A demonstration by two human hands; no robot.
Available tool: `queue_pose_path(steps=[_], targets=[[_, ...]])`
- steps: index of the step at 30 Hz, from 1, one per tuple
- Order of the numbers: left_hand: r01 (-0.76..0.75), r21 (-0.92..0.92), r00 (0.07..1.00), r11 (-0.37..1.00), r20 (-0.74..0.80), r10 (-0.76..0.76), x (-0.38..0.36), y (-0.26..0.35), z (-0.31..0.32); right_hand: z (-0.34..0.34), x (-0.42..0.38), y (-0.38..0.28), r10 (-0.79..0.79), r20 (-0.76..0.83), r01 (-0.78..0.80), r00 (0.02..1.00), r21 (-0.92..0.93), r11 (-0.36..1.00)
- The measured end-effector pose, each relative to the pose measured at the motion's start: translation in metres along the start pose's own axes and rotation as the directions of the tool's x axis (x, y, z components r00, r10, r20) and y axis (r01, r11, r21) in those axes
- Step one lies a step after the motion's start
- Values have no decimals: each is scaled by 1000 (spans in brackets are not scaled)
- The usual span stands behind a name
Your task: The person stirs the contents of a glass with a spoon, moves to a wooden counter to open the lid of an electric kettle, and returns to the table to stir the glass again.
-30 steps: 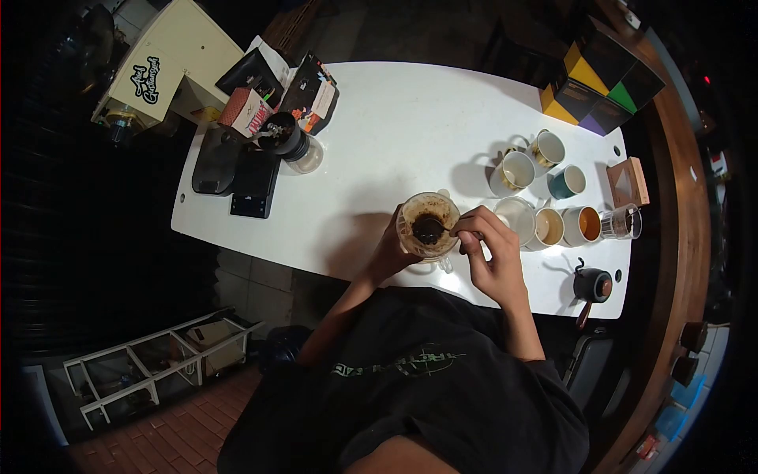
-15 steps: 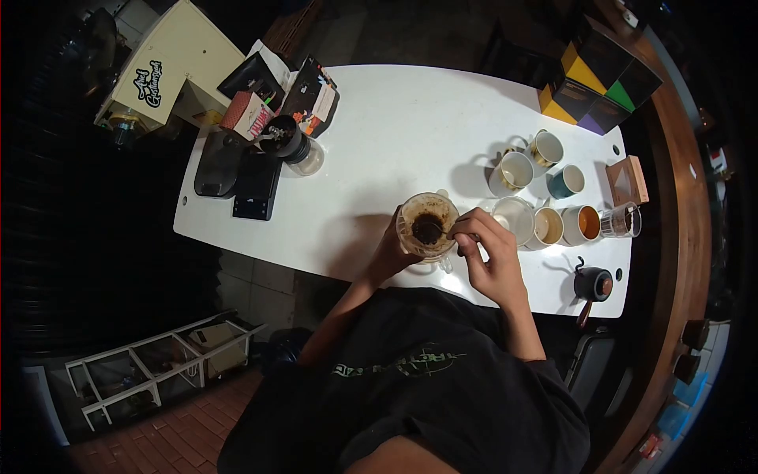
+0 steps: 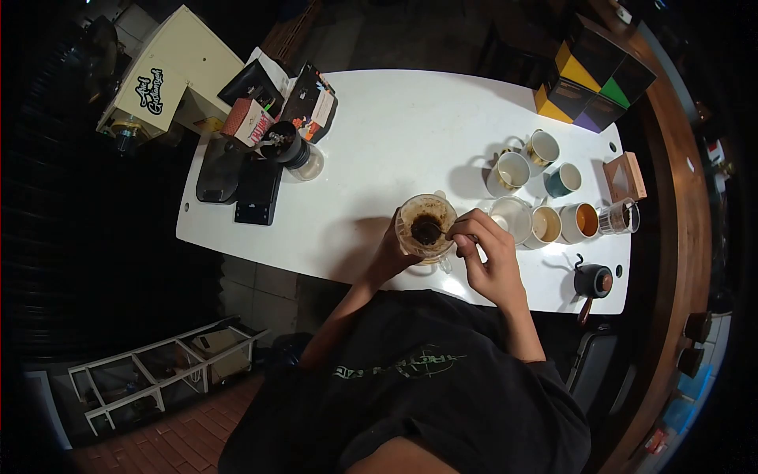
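A coffee dripper (image 3: 427,207) lined with a stained paper filter stands near the table's front edge, with dark wet coffee grounds (image 3: 426,229) at its bottom. My left hand (image 3: 390,254) is wrapped round the dripper's left side. Above the dripper's right rim, my right hand (image 3: 487,254) pinches a thin utensil, probably a spoon, whose tip reaches down toward the grounds. A glass handle (image 3: 445,265) shows below the dripper. Just right of my right hand's fingers stands a clear glass vessel (image 3: 512,220).
Several cups, among them an orange-lined cup (image 3: 579,222), stand on the right, with a black kettle (image 3: 592,281) in front. Far left are a grinder (image 3: 288,146), a black scale (image 3: 257,192) and boxes. Patterned boxes (image 3: 588,87) stand at the back right of the white table (image 3: 395,118).
The camera view has shifted slightly. Both hands keep nearly the same places at the dripper, and the utensil is still in my right hand.
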State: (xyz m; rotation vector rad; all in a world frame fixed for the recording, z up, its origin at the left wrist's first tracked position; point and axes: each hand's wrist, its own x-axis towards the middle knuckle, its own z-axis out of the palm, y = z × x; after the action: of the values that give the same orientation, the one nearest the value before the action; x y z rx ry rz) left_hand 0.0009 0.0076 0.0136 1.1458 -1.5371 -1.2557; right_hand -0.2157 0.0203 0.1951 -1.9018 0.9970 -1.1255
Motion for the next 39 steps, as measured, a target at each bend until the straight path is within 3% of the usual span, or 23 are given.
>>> queue_pose_path(steps=[3, 12, 20, 29, 39], targets=[[-25, -57, 1000, 998, -4, 24, -2, 7, 1, -3, 0, -2, -6, -1, 6, 1000, 2, 1000], [-66, 44, 998, 997, -5, 66, 0, 8, 1, -4, 5, 1, -45, 5, 45, 999, -36, 998], [-14, -59, 1000, 998, 4, 14, -3, 2, 0, -4, 14, 10, -60, 30, 61, 998, -58, 996], [-31, 62, 999, 998, 25, 30, -2, 9, -2, -1, 12, 10, -70, 15, 71, 997, -146, 987], [-29, 13, 999, 999, 41, 29, -3, 12, -3, 0, 13, 4, -62, 7, 63, 998, -122, 991]])
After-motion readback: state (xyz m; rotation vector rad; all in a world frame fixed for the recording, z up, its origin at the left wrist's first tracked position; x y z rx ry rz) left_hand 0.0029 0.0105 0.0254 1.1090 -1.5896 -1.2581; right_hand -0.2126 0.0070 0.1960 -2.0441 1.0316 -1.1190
